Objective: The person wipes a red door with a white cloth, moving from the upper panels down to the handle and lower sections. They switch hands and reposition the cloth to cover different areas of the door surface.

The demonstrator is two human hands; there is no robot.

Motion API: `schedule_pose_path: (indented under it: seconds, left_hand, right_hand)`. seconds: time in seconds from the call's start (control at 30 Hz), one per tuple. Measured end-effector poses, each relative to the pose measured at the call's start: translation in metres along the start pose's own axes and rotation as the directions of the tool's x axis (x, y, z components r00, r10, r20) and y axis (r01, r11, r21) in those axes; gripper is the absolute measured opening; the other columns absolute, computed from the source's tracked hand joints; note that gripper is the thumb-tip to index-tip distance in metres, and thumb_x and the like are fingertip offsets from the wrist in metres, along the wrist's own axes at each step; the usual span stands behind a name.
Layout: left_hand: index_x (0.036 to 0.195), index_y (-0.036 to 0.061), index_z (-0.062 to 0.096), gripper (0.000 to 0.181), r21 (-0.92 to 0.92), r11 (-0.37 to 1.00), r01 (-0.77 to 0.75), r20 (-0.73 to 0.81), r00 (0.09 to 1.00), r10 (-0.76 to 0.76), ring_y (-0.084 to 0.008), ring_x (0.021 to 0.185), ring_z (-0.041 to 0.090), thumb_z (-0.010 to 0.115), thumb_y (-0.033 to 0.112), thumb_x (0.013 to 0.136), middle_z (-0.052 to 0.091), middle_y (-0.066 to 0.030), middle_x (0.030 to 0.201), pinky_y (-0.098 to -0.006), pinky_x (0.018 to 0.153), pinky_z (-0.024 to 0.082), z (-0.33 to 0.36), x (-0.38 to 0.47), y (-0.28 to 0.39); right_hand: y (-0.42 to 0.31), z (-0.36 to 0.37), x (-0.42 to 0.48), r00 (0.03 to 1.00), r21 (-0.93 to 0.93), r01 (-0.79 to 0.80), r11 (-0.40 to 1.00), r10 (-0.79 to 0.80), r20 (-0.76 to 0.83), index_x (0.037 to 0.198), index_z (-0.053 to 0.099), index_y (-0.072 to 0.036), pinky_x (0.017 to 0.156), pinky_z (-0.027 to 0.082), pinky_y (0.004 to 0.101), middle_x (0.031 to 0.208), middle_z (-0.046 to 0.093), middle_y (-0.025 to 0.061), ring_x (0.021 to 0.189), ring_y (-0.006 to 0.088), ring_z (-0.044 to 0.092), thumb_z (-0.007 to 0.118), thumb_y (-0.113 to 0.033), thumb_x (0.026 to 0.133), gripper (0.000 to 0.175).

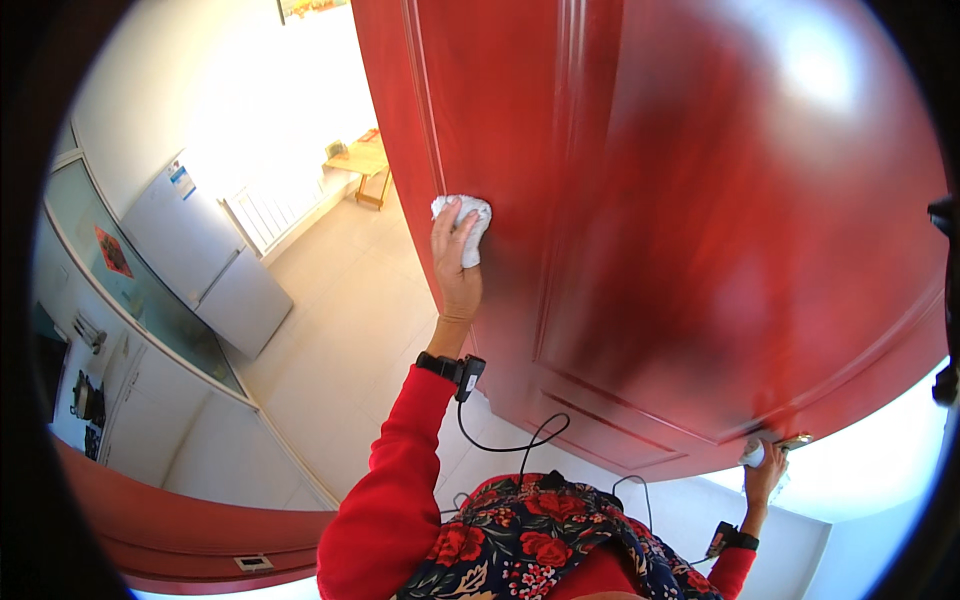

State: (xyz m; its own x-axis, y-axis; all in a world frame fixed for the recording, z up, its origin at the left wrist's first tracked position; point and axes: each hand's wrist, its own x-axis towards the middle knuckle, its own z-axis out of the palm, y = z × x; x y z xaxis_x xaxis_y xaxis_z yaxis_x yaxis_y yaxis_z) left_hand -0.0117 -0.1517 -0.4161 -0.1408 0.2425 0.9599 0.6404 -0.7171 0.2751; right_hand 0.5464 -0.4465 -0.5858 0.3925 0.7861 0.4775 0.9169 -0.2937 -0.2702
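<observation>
A large glossy red wooden door (675,225) with moulded panels fills much of the view before me. Flat against its left part, my left hand (455,259) presses a folded white cloth (478,221) near a vertical moulding. My right hand (763,474) is at the door's lower right edge, beside the metal door handle (795,442). It grips a small white item (752,453), perhaps another cloth; whether its fingers also touch the handle, I cannot tell. Both wrists carry black strapped devices with cables.
Left of the door, tiled floor (345,277) leads to a white refrigerator (202,247), a radiator (274,210) and a small wooden table (364,157). A glass partition (135,262) borders a kitchen counter. At lower left stands a red door frame (202,540) with a strike plate (253,563). Black cables (517,448) loop before my torso.
</observation>
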Motion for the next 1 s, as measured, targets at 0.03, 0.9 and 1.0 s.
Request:
schedule_pose_path:
  seconds: [0.03, 0.9, 1.0]
  left_hand:
    - [0.123, 0.0041, 0.064, 0.035, -0.024, 1.000, 0.015, -0.018, 1.000, -0.015, -0.0364, 0.127, 0.050, 0.053, -0.004, 0.090, 0.056, -0.0176, 0.134, -0.0443, 0.111, 0.036, -0.002, 0.010, 0.003]
    - [0.116, -0.0025, 0.062, 0.029, 0.148, 0.887, -0.438, -0.305, 0.833, 0.462, -0.0203, 0.086, 0.061, 0.062, -0.001, 0.087, 0.064, -0.0105, 0.099, -0.0332, 0.076, 0.050, 0.055, 0.283, 0.164]
    - [0.104, 0.0013, 0.066, 0.024, 0.141, 0.935, -0.324, -0.309, 0.883, 0.353, -0.0297, 0.080, 0.061, 0.072, 0.000, 0.080, 0.059, -0.0122, 0.087, -0.0346, 0.074, 0.051, 0.067, 0.253, 0.157]
  right_hand:
    - [-0.002, -0.001, 0.000, 1.000, -0.003, -0.005, 1.000, 0.005, 0.002, 0.113, 0.065, -0.010, 0.108, 0.032, 0.0509, 0.108, 0.062, 0.0144, 0.110, 0.0367, 0.053, 0.074, -0.009, 0.071, 0.043]
    - [-0.013, -0.010, 0.001, 0.999, 0.009, 0.030, 1.000, -0.030, -0.027, 0.112, 0.065, -0.011, 0.112, 0.029, 0.0522, 0.114, 0.062, 0.0117, 0.114, 0.0349, 0.053, 0.072, -0.009, 0.073, 0.040]
    - [-0.012, -0.009, 0.001, 1.000, 0.015, 0.012, 1.000, -0.012, -0.007, 0.112, 0.064, -0.010, 0.112, 0.029, 0.0521, 0.115, 0.061, 0.0118, 0.115, 0.0348, 0.053, 0.072, -0.009, 0.074, 0.038]
